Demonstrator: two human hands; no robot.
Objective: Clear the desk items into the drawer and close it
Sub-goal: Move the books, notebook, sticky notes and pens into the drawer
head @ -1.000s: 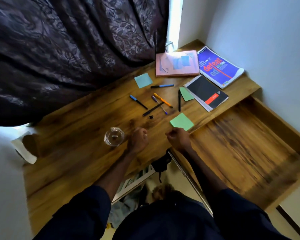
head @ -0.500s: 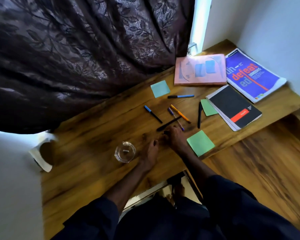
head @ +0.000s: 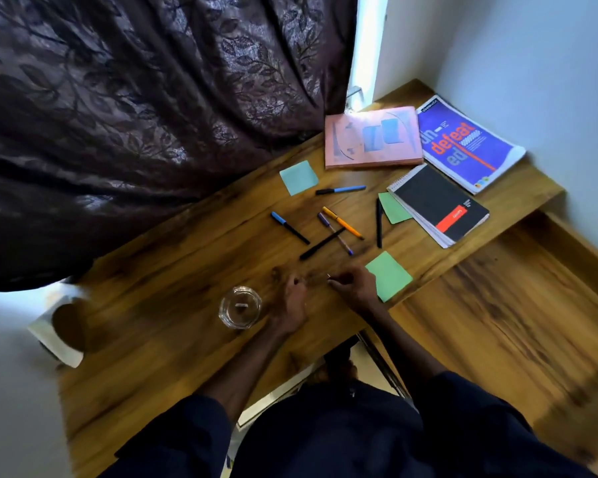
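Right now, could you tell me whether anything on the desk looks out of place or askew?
A black pen crosses the purple pen, and a green sticky note is tucked partly under the black notebook. Nothing looks spilled or damaged.

The wooden tabletop [head: 159, 326] carried a glass dish [head: 239, 307] near its front edge. At mid-surface lay a blue-capped pen [head: 289, 227], an orange pen [head: 342, 222] and a black pen [head: 321, 248] crossing a purple pen [head: 335, 233]. A blue note [head: 298, 177] and a green note [head: 389, 276] lay apart. A pink book [head: 373, 138], a blue magazine [head: 466, 144] and a black notebook [head: 439, 205] occupied the far corner.
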